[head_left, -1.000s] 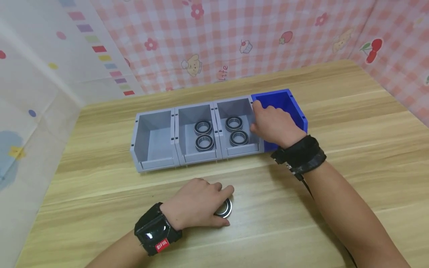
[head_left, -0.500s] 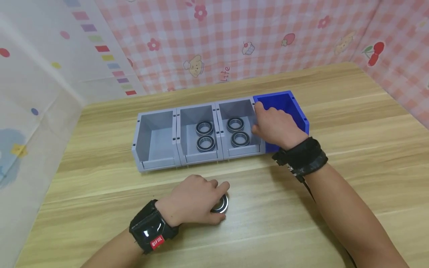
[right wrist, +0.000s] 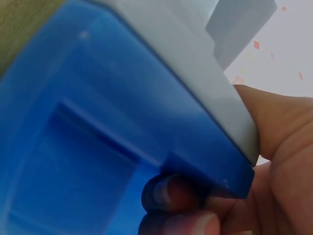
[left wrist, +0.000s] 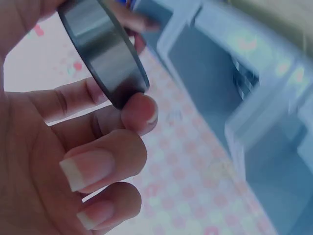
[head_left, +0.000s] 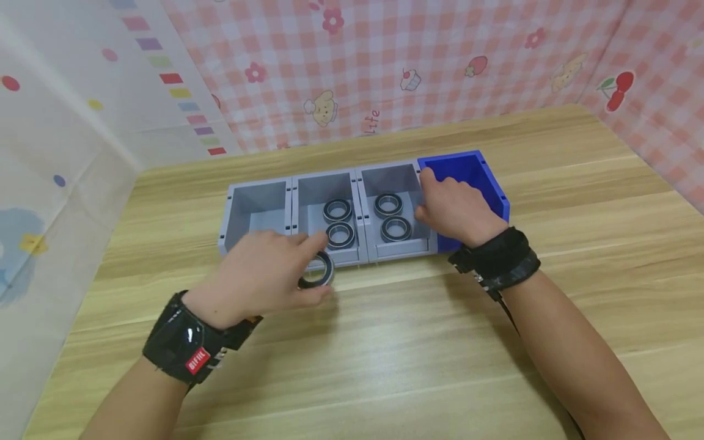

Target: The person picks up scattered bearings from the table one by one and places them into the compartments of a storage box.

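My left hand (head_left: 258,275) pinches a ball bearing (head_left: 329,270) between thumb and fingers, in front of the grey bins. In the left wrist view the bearing (left wrist: 105,51) shows its shiny steel outer edge, with the other fingers curled below it. My right hand (head_left: 459,208) grips the shared wall of the blue bin (head_left: 456,165) and the grey bin beside it. The right wrist view shows fingertips (right wrist: 183,196) inside the blue bin and the thumb on the grey side. Two bearings (head_left: 337,220) lie in the middle grey bin, two more bearings (head_left: 388,215) in the right grey bin.
The left grey bin (head_left: 258,198) is partly hidden by my left hand. All the bins stand joined in a row on the wooden table (head_left: 385,354). Behind rises a pink checked cloth (head_left: 363,73). A cable (head_left: 508,315) runs from the right wristband along the forearm.
My left hand has lifted the bearing from the table and carried it left and forward to the bins' front. My right hand keeps its grip on the bin wall.
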A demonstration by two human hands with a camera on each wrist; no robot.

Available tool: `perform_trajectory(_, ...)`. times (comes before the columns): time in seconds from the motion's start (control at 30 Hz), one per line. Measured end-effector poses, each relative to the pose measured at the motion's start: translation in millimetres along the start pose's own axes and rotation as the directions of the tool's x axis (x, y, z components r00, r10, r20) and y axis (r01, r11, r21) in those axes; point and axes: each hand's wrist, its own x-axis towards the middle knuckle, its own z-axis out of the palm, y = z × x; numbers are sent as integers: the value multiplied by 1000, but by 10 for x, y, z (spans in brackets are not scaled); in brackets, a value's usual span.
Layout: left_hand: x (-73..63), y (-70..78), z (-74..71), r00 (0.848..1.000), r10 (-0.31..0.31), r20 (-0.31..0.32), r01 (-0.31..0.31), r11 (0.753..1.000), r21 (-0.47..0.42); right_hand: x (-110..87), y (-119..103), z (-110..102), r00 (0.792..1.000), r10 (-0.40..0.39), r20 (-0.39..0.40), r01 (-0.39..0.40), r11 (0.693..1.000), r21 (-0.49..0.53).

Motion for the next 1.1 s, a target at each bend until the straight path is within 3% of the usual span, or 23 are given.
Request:
perform_trajectory(0.2, -56, -226, -175, 997, -49, -62, 49, 999, 5, -2, -2, 1, 1000, -9, 1, 9, 1000, 10)
perform_trajectory(0.47, -83, -422, -242, 986, -165, 2, 165, 984, -64, -7, -1, 13, 1000, -10, -7, 10, 1000, 2)
perform_trajectory(0.7, -91, -525, -301, 961, -275, 40, 278, 958, -71, 1, -3, 6, 1000, -5, -7, 5, 1000, -3)
perform_trajectory(1.1, 23, -756, -279, 929, -350, 118, 363, 925, -115, 3, -6, 14, 1000, -1, -2, 1, 1000, -3)
